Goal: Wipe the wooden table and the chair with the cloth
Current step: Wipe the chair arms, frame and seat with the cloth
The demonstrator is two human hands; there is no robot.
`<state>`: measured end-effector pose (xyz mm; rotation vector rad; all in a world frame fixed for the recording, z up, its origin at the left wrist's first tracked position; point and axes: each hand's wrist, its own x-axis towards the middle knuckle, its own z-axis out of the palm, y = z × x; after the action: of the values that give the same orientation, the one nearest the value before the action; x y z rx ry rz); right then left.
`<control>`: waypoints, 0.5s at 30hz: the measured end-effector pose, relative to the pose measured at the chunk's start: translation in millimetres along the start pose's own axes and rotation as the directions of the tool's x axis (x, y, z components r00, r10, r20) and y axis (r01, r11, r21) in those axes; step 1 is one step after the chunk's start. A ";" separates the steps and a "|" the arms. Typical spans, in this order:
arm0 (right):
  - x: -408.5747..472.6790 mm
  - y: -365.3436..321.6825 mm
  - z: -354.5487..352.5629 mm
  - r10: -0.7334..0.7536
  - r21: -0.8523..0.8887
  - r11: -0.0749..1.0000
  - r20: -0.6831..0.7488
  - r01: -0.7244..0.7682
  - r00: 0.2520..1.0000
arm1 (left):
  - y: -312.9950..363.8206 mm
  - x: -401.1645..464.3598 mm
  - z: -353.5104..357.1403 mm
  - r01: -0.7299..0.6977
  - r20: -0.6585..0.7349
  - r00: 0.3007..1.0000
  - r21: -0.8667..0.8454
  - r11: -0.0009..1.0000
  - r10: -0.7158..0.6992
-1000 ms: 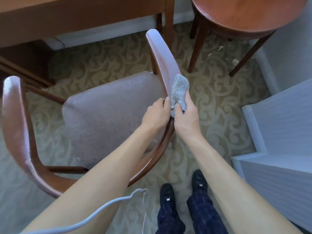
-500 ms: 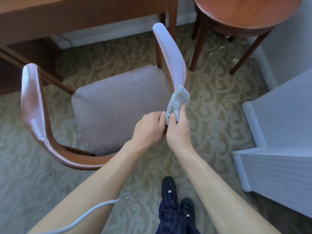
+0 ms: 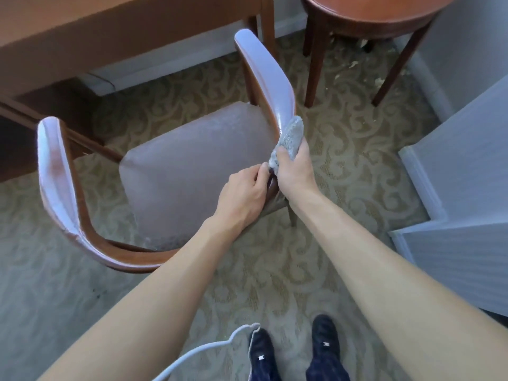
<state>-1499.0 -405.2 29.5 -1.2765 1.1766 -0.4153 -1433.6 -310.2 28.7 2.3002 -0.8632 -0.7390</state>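
A wooden armchair (image 3: 68,204) with a pale padded seat (image 3: 189,166) stands on the carpet before me. My right hand (image 3: 295,167) grips a grey cloth (image 3: 290,137), pressed against the near end of the chair's right armrest (image 3: 264,75). My left hand (image 3: 244,192) holds the curved wooden rail just below the cloth, fingers wrapped around it. The wooden table (image 3: 110,23) runs across the top left, behind the chair.
A round wooden side table (image 3: 368,20) stands at the top right, with crumbs on the carpet beneath it. A white panelled wall corner (image 3: 453,188) juts in at the right. My dark shoes (image 3: 324,336) are at the bottom, beside a white cable (image 3: 209,350).
The chair has turned and slid away from me, its back rail swinging left. Both hands stayed together on the right armrest end, cloth still pressed there.
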 end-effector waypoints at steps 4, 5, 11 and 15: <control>-28.2 20.1 20.5 0.012 0.064 0.998 -0.061 -0.008 0.998 | -3.0 0.7 -2.5 0.038 0.039 0.999 -0.047 0.998 -0.036; -41.6 27.2 26.1 0.035 0.090 0.996 -0.078 -0.028 0.996 | -2.1 -0.3 -4.9 0.058 0.067 0.996 -0.077 0.995 -0.052; -96.1 49.8 55.0 0.142 0.163 0.979 -0.106 -0.123 0.984 | -18.8 -16.4 -33.8 0.051 0.262 0.965 -0.157 0.986 -0.008; -100.1 47.1 62.3 0.135 0.116 0.986 -0.116 -0.122 0.984 | -66.4 -51.2 -80.6 -0.062 0.276 0.960 0.057 0.996 0.044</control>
<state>-1503.4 -278.5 23.0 -1.0865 1.3150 -0.4617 -1386.9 -207.0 54.6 2.2534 -1.0819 -1.0375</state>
